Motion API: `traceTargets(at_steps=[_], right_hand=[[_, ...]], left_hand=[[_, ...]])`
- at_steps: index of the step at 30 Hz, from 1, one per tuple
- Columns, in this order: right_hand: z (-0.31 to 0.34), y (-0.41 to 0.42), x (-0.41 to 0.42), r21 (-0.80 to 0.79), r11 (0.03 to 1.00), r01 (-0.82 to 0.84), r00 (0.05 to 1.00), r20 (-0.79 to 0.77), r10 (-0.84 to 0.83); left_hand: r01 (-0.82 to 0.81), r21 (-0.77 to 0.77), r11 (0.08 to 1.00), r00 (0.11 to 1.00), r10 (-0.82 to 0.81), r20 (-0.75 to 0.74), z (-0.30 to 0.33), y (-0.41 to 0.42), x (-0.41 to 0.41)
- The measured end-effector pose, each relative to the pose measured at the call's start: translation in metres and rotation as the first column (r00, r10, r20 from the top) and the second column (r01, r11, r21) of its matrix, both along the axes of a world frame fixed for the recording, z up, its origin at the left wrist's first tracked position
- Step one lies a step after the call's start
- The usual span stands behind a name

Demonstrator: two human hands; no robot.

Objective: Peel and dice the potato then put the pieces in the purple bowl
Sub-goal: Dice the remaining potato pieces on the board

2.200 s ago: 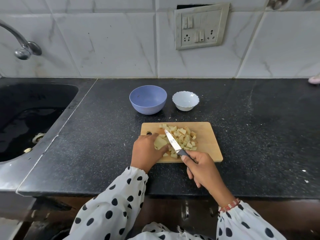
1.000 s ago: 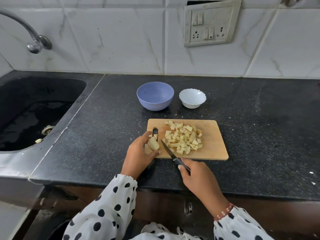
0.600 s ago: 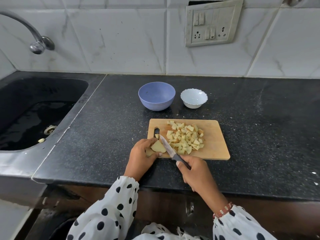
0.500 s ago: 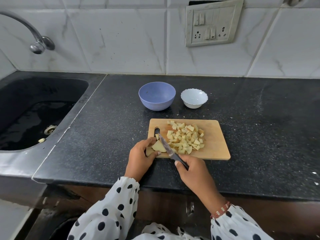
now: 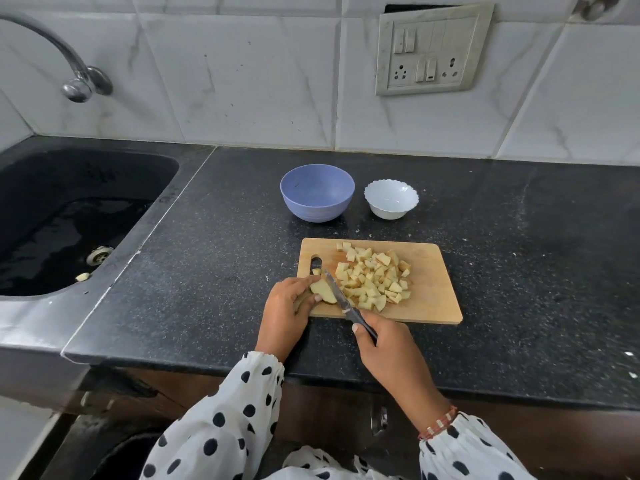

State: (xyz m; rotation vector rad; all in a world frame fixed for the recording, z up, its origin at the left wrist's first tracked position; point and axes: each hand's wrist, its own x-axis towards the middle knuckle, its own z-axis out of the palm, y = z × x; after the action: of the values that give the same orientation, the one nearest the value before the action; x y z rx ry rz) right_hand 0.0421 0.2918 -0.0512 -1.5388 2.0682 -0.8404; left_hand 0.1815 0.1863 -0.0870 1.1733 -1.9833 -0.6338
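Observation:
On the wooden cutting board (image 5: 433,299) lies a heap of diced potato pieces (image 5: 374,277). At the board's near left corner my left hand (image 5: 287,311) pins down a remaining potato chunk (image 5: 322,291). My right hand (image 5: 388,344) grips a small dark-handled knife (image 5: 341,299), whose blade rests against the right side of that chunk. The purple bowl (image 5: 317,192) stands behind the board with nothing in it.
A small white scalloped bowl (image 5: 391,199) sits right of the purple bowl. A black sink (image 5: 69,216) with a tap (image 5: 74,81) fills the left side. The dark granite counter (image 5: 536,271) extends to the right. A switch plate (image 5: 433,50) is on the tiled wall.
My left hand lifted the potato chunk, set it down at the board's left corner and held it there. The knife moved left from the diced heap onto the chunk.

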Motion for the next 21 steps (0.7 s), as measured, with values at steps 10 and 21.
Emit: traceTargets(at_steps=[10, 21], right_hand=[[0.006, 0.003, 0.004, 0.031, 1.000, 0.004, 0.996, 0.087, -0.007], [0.008, 0.005, 0.005, -0.001, 0.999, -0.053, 0.998, -0.020, 0.053]], left_hand=[[0.061, -0.049, 0.997, 0.995, -0.057, 0.079, -0.005, -0.006, 0.001], [0.033, 0.224, 0.974, 0.997, -0.015, -0.082, 0.005, -0.005, 0.013]])
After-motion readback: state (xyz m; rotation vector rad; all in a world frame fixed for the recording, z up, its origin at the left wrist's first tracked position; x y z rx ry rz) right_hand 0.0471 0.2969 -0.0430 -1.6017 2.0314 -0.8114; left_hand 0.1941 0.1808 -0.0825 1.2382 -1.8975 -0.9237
